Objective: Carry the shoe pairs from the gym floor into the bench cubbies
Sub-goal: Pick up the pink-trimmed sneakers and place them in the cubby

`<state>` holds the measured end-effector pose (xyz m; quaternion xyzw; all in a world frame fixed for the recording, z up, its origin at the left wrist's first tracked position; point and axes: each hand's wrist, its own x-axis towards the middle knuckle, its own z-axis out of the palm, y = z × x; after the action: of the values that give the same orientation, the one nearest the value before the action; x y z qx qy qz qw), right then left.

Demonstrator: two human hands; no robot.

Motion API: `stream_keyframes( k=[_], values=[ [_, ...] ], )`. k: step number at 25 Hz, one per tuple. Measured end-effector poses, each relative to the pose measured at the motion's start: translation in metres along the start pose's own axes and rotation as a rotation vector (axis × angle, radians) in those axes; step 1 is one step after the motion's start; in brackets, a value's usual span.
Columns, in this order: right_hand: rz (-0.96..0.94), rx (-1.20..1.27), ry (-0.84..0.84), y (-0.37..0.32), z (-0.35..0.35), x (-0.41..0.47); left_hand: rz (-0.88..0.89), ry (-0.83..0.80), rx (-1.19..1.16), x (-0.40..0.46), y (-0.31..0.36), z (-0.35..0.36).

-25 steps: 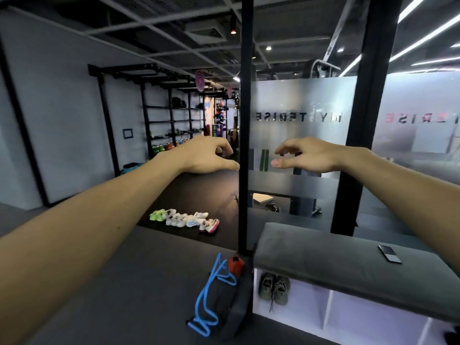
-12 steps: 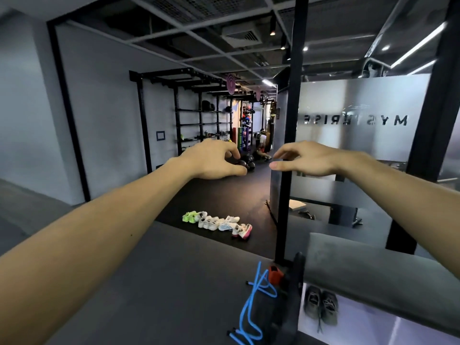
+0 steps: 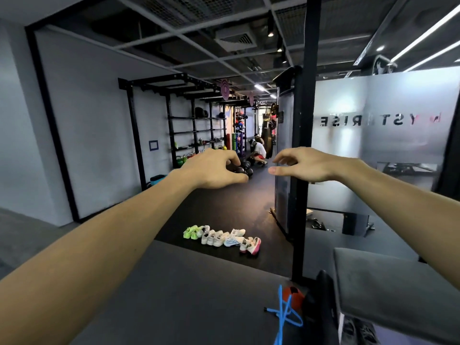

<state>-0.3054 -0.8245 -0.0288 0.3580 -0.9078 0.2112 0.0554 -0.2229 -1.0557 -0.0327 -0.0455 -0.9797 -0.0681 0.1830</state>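
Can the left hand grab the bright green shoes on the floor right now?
Probably not yet. The left hand is raised in the air, and the bright green shoes lie well ahead on the black gym floor. Nothing blocks the way; the person must walk closer.

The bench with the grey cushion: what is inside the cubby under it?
Under the bench, one pair of dark shoes sits in the white cubby at its near end. The frame edge cuts off the other cubbies, so their contents cannot be seen.
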Motion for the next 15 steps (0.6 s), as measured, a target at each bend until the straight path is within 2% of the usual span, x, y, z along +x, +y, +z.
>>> stream_keyframes(
  k=[15],
  values=[
    [0.036, -0.039, -0.026, 0.060, 0.085, 0.381, -0.054, -0.010, 0.019, 0.276, -0.273, 0.070]
  ],
)
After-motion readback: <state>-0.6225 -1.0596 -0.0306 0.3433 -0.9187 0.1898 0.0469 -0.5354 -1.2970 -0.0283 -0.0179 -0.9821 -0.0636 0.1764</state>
